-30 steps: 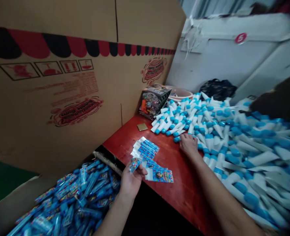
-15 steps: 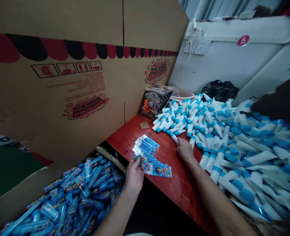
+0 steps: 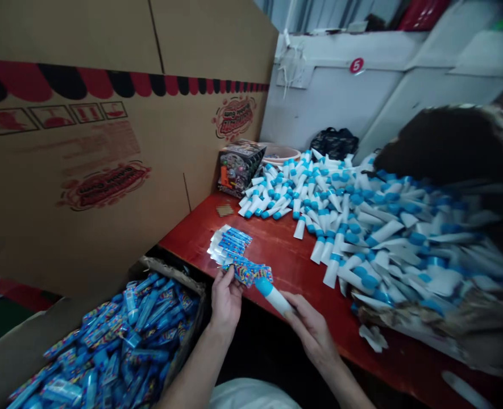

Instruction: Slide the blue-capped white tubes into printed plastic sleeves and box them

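Between the thumb and fingers of my left hand (image 3: 226, 298) is a printed blue plastic sleeve (image 3: 243, 275), held at the table's front edge. My right hand (image 3: 310, 324) grips a white tube with a blue cap (image 3: 273, 295) by its flat white end. The cap points up and left, close to the sleeve but apart from it. Just behind my left hand, a fanned stack of similar blue sleeves (image 3: 232, 241) lies on the red table (image 3: 277, 241). A large heap of white tubes with blue caps (image 3: 319, 196) covers the table's back and right.
At lower left, a carton holds many blue wrapped tubes (image 3: 140, 324). A big cardboard box (image 3: 106, 147) walls off the left side. A dark printed box (image 3: 239, 167), a pink basin (image 3: 283, 152) and a black bag (image 3: 334, 142) stand at the back. Torn cardboard (image 3: 443, 312) lies at right.
My right hand has drawn back from the heap with a tube and brought it near my left hand. The left hand still holds the sleeve. The view has turned right.
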Demonstrator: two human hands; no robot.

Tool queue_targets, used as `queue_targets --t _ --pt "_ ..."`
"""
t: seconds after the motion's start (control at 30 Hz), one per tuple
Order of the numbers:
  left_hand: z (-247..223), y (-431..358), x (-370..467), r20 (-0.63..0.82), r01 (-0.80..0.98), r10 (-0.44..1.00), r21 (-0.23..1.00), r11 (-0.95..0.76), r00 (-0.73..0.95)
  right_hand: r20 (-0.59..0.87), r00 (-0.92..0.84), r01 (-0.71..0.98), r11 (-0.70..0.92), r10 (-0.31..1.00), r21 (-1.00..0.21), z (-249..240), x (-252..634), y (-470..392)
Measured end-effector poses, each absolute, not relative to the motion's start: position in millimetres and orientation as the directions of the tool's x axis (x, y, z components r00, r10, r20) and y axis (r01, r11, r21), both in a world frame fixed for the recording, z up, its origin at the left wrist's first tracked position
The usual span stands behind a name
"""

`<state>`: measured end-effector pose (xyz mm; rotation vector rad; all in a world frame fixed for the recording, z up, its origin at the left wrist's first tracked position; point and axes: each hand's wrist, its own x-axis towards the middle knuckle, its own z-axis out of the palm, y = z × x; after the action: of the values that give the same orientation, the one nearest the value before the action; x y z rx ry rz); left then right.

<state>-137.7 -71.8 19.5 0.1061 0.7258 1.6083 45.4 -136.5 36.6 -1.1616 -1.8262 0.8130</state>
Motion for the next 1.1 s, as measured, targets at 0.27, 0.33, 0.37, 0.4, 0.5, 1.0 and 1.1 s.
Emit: queue_targets --t 0.27,0.33,0.37,0.4,0.5,1.0,1.1 --pt "26.9 -89.1 -114.4 -0.307 -0.863 0.945 0.501 0.06 -0.113 0.448 -0.26 0.673 0.493 0.855 -0.55 23.9 55.2 -154.4" --pt "27.0 -92.1 -114.3 -0.298 -0.861 0.95 0.503 0.068 -0.099 0.474 -0.274 0.735 0.5 0.837 -0.458 21.1 53.9 -158.2" --pt "26.9 -93.4 -114.5 -0.297 -0.862 0.95 0.501 0.071 -0.095 0.484 -0.282 0.758 0.502 0.828 -0.416 19.5 53.1 -159.6" --pt "26.7 -94.5 -114.8 -0.298 -0.865 0.95 0.496 0.073 -0.091 0.492 -0.289 0.775 0.502 0.821 -0.383 17.8 52.3 -160.6" --pt "26.8 -96.8 -114.8 -0.301 -0.87 0.95 0.486 0.085 -0.076 0.493 -0.273 0.79 0.485 0.826 -0.375 12.6 50.4 -162.0" --pt "33.4 -113.7 -77.3 -0.223 -0.803 0.972 0.565 0.189 0.072 0.506 -0.007 0.571 0.419 0.862 -0.706 -10.8 24.4 -159.6" --pt "28.7 -117.9 -69.7 -0.208 -0.773 0.976 0.607 0.185 0.07 0.473 0.041 0.522 0.385 0.88 -0.761 -5.1 19.9 -153.0"
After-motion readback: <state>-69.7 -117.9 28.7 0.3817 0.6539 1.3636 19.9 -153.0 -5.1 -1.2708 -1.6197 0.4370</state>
